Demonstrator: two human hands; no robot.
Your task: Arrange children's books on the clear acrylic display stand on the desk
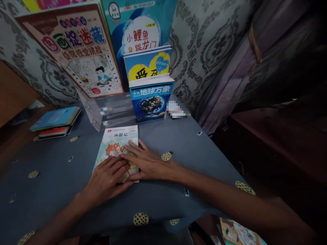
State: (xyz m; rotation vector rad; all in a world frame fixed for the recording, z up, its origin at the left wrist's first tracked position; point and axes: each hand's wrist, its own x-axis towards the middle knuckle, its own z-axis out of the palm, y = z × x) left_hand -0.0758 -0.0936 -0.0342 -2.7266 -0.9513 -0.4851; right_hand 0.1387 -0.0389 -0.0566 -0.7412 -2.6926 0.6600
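Note:
A light-coloured paperback book point(112, 137) with an illustrated cover lies closed and flat on the grey-blue tablecloth. My left hand point(109, 175) rests over its lower left part, fingers stretched across the cover. From the right, my right hand point(148, 161) lies flat over the book's right side, its fingers spread on the cover. The fingertips of both hands meet or overlap near the middle of the picture. Much of the lower cover is hidden under the hands.
Behind the book, a clear plastic stand point(93, 110) holds several upright books, among them a blue globe book point(150, 102) and a brown-bordered picture book point(76, 51). A small stack of books point(57, 120) lies at left. A patterned wall and purple curtain point(227, 75) border the table.

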